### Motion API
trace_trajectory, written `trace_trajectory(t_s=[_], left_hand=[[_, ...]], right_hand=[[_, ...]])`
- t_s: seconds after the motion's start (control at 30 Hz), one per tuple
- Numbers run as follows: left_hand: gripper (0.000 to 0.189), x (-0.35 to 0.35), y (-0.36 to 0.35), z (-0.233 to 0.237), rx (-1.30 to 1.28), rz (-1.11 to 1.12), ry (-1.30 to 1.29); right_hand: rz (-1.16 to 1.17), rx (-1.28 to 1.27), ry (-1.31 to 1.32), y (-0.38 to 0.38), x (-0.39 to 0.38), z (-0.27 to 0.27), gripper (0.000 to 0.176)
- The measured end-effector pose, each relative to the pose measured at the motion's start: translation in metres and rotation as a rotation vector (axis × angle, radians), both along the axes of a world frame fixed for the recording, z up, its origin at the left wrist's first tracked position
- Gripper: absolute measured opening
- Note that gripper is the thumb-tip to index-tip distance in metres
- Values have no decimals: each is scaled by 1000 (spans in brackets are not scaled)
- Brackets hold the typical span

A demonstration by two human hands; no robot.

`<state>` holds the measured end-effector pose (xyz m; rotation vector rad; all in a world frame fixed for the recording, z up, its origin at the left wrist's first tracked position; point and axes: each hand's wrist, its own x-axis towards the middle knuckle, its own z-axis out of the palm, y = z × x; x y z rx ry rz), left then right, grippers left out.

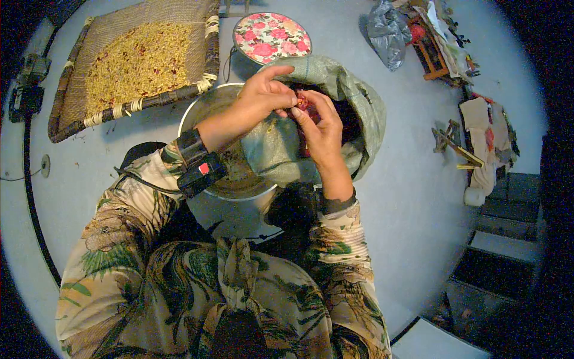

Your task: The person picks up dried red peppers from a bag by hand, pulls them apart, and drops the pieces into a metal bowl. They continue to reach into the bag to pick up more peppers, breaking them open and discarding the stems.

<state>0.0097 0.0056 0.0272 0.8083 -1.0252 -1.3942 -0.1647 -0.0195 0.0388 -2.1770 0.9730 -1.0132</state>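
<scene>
My left hand (266, 94) and my right hand (323, 122) meet over the mouth of a pale green woven sack (372, 110). Between their fingertips is a small, wrinkled red piece that looks like a dried chili pepper (304, 103). Thumb and index finger of each hand pinch it, and the other left fingers are partly curled. More dark red pieces show inside the sack, mostly in shadow. Under the sack and my left forearm stands a wide metal basin (184, 116), its inside partly covered by the sack.
A wood-framed woven tray (134, 112) of yellow seeds with red bits lies at upper left. Behind the sack stands a round flower-patterned stool (272, 37). A grey plastic bag (385, 36) is at upper right. Dark steps (502, 239) are at right.
</scene>
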Motion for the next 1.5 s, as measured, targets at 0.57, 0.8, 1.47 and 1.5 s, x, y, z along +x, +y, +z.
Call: trace_trajectory(t_s=[0.57, 0.8, 1.47, 1.5], left_hand=[[58, 0, -6, -6, 70, -34, 21], [50, 2, -9, -7, 114, -87, 89], [22, 96, 21, 1, -36, -288, -887], [21, 97, 23, 2, -60, -279, -1015]], right_hand=[[-106, -182, 155, 4, 0, 2, 19], [-140, -244, 151, 2, -2, -2, 17], [-121, -244, 120, 1, 0, 2, 15], [-118, -240, 125, 1, 1, 2, 15]])
